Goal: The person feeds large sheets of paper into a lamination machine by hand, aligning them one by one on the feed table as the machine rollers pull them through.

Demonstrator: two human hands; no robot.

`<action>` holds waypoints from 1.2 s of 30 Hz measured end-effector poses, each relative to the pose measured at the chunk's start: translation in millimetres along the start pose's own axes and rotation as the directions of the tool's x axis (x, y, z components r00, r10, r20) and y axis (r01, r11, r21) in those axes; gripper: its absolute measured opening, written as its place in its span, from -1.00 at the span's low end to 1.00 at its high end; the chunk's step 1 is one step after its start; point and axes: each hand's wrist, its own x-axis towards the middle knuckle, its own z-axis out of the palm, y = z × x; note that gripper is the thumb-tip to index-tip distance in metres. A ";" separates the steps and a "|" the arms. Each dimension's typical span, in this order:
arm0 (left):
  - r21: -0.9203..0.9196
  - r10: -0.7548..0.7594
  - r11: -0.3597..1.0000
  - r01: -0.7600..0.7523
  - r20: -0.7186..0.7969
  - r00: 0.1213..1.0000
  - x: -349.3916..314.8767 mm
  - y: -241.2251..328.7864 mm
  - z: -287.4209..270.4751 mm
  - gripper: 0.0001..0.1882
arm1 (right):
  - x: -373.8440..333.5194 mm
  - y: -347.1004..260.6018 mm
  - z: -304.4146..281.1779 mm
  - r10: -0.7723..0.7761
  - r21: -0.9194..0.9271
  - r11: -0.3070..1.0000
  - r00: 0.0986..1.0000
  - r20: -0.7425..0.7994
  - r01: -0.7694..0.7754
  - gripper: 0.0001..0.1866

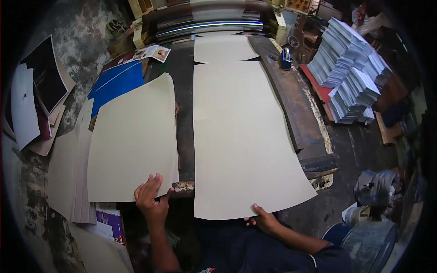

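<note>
A long cream cardboard sheet (241, 136) lies over the machine's dark bed, its near end reaching past the bed toward me. My right hand (266, 222) grips the near edge of this sheet, thumb on top and fingers underneath. To the left is a stack of similar cardboard sheets (132, 136), with slightly curved edges. My left hand (153, 199) rests on the stack's near right part, fingers stretched over the top sheet and thumb apart to the right. Another cream sheet (223, 48) lies at the far end of the long one, close to the rollers.
A machine with metal rollers (209, 28) spans the far end. A dark metal bar (277, 91) runs along the sheet's right side, with a blue tape dispenser (286, 59) nearby. Tall piles of white paper (341, 54) stand right. Blue board (119, 82) and leaning sheets (25, 107) are left.
</note>
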 end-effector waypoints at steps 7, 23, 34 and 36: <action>-0.121 -0.031 0.992 0.039 0.069 0.997 5.5 -2.2 -12.7 -0.51 | 20.0 -22.7 10.5 0.010 0.073 0.997 1.000 -0.026 -0.008 -0.52; -0.300 -0.418 0.861 0.411 0.044 0.908 6.4 7.5 -3.2 -0.61 | 66.7 -34.5 12.1 -0.246 0.184 0.946 0.962 -0.118 0.265 -0.49; -0.515 -0.343 0.819 0.254 -0.084 0.936 5.8 43.4 -20.4 -0.55 | 59.8 -52.1 6.2 -0.293 0.159 0.943 0.956 -0.014 0.291 -0.34; -0.501 -0.124 0.859 0.103 -0.009 0.992 5.2 48.0 -20.4 -0.54 | 59.1 -59.6 8.6 -0.332 0.151 0.934 0.943 0.026 0.325 -0.32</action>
